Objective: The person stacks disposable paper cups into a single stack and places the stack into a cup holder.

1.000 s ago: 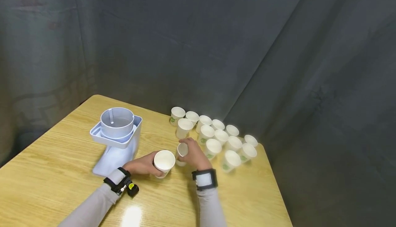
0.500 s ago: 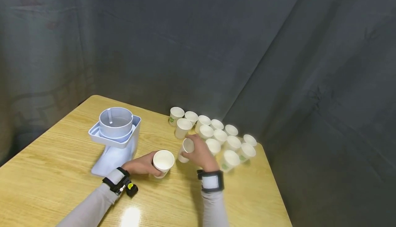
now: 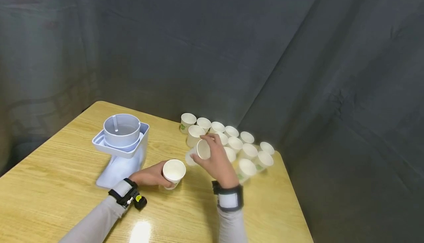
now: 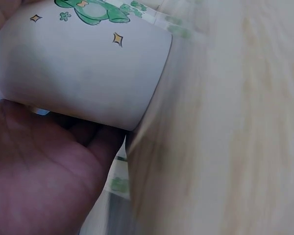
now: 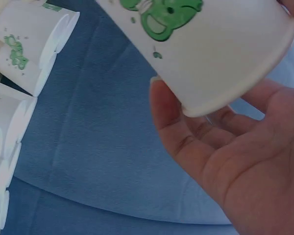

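Observation:
In the head view, my left hand [image 3: 149, 175] grips a white paper cup [image 3: 174, 170] from its left side, mouth up, close to the wooden table. A green cartoon print shows on this left-hand paper cup [image 4: 83, 73] in the left wrist view. My right hand [image 3: 219, 165] holds a second white paper cup [image 3: 202, 150] near its rim, raised and tilted, its mouth facing up and to the right. Green animal artwork decorates this second cup [image 5: 220, 49] in the right wrist view. The two held cups are apart.
Several more white paper cups [image 3: 249, 151] stand mouth up in rows along the table's back right edge. A pale blue-grey appliance [image 3: 120, 169] with a round bowl [image 3: 122, 132] on top stands to the left. Dark curtain [image 3: 198, 44] hangs behind the wooden table [image 3: 59, 169].
My right hand has lifted its cup upward and slightly right, tilting it more. The left hand and its cup have stayed nearly in place.

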`<state>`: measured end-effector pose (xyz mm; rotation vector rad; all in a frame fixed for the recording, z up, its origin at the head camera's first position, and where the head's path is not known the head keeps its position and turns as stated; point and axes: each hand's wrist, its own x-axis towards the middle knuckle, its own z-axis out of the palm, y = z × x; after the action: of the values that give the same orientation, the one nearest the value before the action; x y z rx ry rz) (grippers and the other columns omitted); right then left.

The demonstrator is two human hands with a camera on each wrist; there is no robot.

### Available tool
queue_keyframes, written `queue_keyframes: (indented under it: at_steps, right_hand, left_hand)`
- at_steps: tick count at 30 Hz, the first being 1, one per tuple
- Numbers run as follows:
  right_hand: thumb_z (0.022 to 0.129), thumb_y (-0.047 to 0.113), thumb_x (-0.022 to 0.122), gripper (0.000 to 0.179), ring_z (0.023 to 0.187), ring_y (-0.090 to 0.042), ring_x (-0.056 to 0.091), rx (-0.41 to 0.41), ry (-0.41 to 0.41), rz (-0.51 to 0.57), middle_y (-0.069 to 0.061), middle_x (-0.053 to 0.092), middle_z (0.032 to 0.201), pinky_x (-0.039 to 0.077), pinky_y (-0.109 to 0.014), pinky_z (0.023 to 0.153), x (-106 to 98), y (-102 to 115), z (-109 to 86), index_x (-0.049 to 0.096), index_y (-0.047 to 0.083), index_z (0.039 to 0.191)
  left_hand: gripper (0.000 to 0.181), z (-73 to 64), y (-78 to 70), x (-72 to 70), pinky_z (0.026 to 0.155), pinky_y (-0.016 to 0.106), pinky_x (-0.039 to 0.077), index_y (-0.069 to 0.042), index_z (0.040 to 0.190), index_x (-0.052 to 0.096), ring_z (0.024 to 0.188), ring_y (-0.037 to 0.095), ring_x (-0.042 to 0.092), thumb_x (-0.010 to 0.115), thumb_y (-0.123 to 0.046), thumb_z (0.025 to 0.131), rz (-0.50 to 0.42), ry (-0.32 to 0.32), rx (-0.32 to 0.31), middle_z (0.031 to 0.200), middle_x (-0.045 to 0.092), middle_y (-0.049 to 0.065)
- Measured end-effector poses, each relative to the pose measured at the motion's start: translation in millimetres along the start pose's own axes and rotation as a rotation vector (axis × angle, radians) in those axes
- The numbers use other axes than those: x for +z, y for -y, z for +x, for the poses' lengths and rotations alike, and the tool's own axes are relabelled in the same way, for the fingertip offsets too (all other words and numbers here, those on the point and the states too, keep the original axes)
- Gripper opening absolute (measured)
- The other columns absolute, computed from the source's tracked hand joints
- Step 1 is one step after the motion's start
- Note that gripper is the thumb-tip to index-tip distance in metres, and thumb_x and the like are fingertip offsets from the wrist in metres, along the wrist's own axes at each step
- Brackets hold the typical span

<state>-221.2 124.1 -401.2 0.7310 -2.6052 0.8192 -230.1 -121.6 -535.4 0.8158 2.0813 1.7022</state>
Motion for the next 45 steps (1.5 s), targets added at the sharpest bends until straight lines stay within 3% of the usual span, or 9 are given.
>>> queue_keyframes:
  at_steps: [7,16,25,45]
  right_hand:
    - [0.083,0.032,0.083,0.061,0.120,-0.022,0.055,-0.040,-0.027,0.036,-0.006,0.049,0.131,0.048,-0.039,0.104,-2.0,13.8,-2.4,0.061,0.008,0.134]
    - [0.085,0.033,0.082,0.060,0.118,-0.019,0.057,-0.064,0.072,0.069,-0.003,0.055,0.128,0.050,-0.037,0.100,7.5,27.6,-1.0,0.060,0.009,0.135]
    - [0.081,0.028,0.086,0.061,0.104,-0.018,0.060,-0.107,0.163,0.075,-0.004,0.059,0.125,0.052,-0.027,0.084,19.3,28.5,1.2,0.062,0.005,0.132]
    - [0.084,0.032,0.081,0.056,0.108,-0.019,0.061,-0.087,0.255,-0.025,-0.005,0.061,0.125,0.051,-0.023,0.083,24.6,31.6,-1.1,0.066,0.004,0.130]
  left_hand:
    - [0.072,0.3,-0.7,-1.3,0.102,0.041,0.043,0.006,0.140,0.048,0.113,0.022,0.058,0.081,-0.011,0.079,-0.008,0.024,0.017,0.125,0.063,0.013]
    - [0.063,5.0,1.0,-3.2,0.096,0.040,0.047,0.004,0.134,0.050,0.106,0.024,0.061,0.079,-0.010,0.080,-0.036,0.059,0.040,0.116,0.064,0.011]
    - [0.063,4.3,0.4,-2.8,0.094,0.032,0.048,0.004,0.134,0.051,0.105,0.022,0.061,0.080,-0.010,0.080,-0.019,0.055,0.045,0.116,0.065,0.010]
    - [0.066,5.8,0.9,-2.7,0.097,0.031,0.048,0.004,0.137,0.049,0.109,0.022,0.061,0.078,-0.011,0.080,-0.039,0.076,0.040,0.122,0.064,0.013]
